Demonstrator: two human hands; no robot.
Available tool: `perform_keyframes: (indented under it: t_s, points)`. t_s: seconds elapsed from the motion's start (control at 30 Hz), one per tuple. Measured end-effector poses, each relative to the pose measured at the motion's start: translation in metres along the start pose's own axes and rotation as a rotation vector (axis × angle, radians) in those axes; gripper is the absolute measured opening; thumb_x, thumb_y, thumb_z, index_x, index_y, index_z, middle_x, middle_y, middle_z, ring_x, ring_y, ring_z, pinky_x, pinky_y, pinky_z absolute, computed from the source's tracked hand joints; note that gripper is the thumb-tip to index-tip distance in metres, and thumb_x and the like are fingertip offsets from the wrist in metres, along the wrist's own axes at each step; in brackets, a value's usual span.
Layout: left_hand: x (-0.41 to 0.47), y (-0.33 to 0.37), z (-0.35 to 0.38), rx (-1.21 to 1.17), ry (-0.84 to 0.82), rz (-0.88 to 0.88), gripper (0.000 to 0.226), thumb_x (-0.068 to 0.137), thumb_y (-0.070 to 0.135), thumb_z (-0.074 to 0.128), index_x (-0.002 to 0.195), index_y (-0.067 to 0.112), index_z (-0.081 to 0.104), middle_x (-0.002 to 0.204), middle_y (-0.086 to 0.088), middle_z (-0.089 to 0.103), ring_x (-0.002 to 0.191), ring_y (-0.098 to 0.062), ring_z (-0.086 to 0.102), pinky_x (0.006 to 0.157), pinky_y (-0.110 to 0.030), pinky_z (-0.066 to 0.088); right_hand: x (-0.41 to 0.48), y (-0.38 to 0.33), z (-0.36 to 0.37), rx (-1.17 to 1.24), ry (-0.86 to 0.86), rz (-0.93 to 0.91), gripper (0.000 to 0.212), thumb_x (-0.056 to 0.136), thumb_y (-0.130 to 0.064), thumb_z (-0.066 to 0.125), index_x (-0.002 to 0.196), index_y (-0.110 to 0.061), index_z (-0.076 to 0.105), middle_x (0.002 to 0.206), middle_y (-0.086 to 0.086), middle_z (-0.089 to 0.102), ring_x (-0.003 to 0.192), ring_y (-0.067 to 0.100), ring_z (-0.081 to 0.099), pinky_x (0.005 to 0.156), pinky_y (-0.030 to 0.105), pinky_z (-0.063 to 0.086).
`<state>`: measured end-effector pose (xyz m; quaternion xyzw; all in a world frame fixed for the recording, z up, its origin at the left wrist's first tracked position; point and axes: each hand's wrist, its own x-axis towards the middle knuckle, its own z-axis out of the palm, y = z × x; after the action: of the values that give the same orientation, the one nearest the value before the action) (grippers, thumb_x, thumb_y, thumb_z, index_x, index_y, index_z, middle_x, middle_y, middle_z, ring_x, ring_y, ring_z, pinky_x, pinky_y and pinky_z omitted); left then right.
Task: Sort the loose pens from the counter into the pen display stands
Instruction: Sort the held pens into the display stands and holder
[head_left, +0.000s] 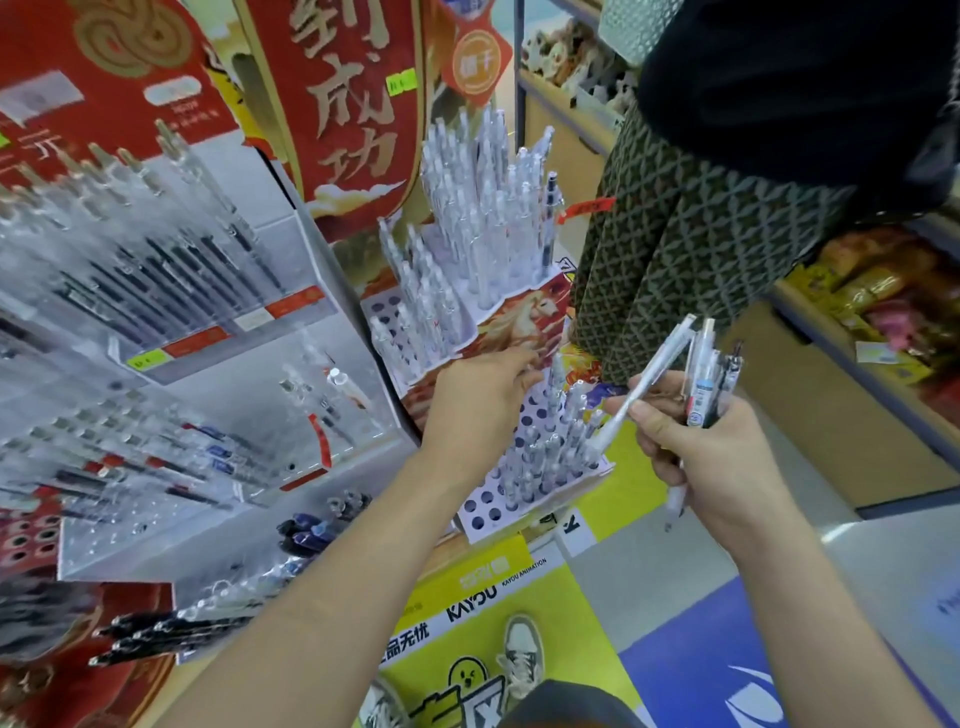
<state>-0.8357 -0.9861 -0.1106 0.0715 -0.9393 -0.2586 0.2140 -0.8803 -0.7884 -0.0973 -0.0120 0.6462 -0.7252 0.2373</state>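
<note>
**inkhoarder:** So how far along is this person with the pens? Looks half done to me.

**shelf_rat:** Roughly midway, I'd guess. The low white cardboard stand with round holes (485, 506) has its back rows packed with clear plastic pens (550, 447), but the front rows and left side show plenty of bare holes. The taller tiered stand with the horse print (524, 317) behind it is mostly full, with a few holes open at its front left corner. The right hand (696, 452) is clamped around a bundle of white, clear and black plastic pens (711, 374), so there's a fistful left at least. Some dark pens (156, 631) lie near the front left edge of the grey counter (374, 462) too. Can't tell if those are loose or belong there.

**inkhoarder:** And the hands?

**shelf_rat:** The right one sits just beside the low stand's right edge, and its thumb pins one long white plastic pen (644, 387) slanting out of the bundle, tip down at the stand's back right corner. In a hole or not, no idea. The left hand (478, 400) reaches across, arm stretched out, back of the hand up, fingertips at the horse-print stand's front edge, right by a tall clear pen (553, 371). Its fingers are hidden, so whether it pinches anything or just steadies the stand, can't tell.
</note>
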Motion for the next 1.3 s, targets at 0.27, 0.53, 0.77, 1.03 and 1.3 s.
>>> perform_keyframes:
  t_s: [0.27, 0.53, 0.77, 1.03, 1.3]
  points:
    - [0.020, -0.006, -0.005, 0.357, -0.193, 0.179, 0.021, 0.085, 0.018, 0.070, 0.072, 0.005, 0.060, 0.057, -0.010, 0.061, 0.051, -0.029, 0.060, 0.043, -0.029, 0.040, 0.004, 0.000, -0.002, 0.002, -0.014, 0.015, 0.016, 0.085, 0.000, 0.066, 0.096, -0.009, 0.061, 0.077, 0.009, 0.073, 0.056, 0.018, 0.040, 0.041, 0.026, 0.025]
    - [0.027, -0.003, 0.004, 0.463, -0.428, 0.084, 0.026, 0.077, -0.014, 0.052, 0.091, 0.008, 0.051, 0.071, -0.012, 0.062, 0.066, -0.034, 0.060, 0.054, -0.041, 0.048, 0.002, -0.004, 0.009, 0.064, -0.027, 0.064, 0.013, 0.084, -0.002, 0.064, 0.097, -0.006, 0.063, 0.055, -0.006, 0.060, 0.050, 0.011, 0.036, 0.039, 0.021, 0.026]
    - [0.032, 0.008, 0.004, 0.569, -0.501, 0.106, 0.029, 0.076, -0.012, 0.052, 0.079, 0.015, 0.043, 0.062, -0.003, 0.043, 0.064, -0.030, 0.052, 0.055, -0.034, 0.036, 0.002, -0.005, 0.015, 0.070, -0.055, 0.079, 0.012, 0.080, -0.006, 0.066, 0.091, -0.004, 0.063, 0.053, -0.003, 0.057, 0.046, 0.010, 0.028, 0.037, 0.019, 0.025]
    - [0.032, 0.017, -0.006, 0.523, -0.439, 0.026, 0.038, 0.081, -0.009, 0.051, 0.109, 0.016, 0.062, 0.075, -0.007, 0.060, 0.069, -0.031, 0.058, 0.057, -0.035, 0.042, 0.002, -0.004, 0.017, 0.077, -0.079, 0.118, 0.008, 0.090, -0.002, 0.059, 0.093, -0.001, 0.066, 0.083, 0.019, 0.072, 0.043, 0.008, 0.027, 0.038, 0.020, 0.024]
    - [0.019, 0.041, -0.063, -0.953, -0.278, -0.562, 0.026, 0.098, 0.013, 0.051, 0.122, 0.012, 0.062, 0.105, -0.008, 0.070, 0.066, -0.013, 0.065, 0.053, -0.021, 0.051, 0.002, -0.006, 0.019, 0.133, -0.226, 0.163, 0.015, 0.081, -0.008, 0.063, 0.093, -0.003, 0.070, 0.080, 0.022, 0.070, 0.040, 0.006, 0.028, 0.036, 0.017, 0.024]
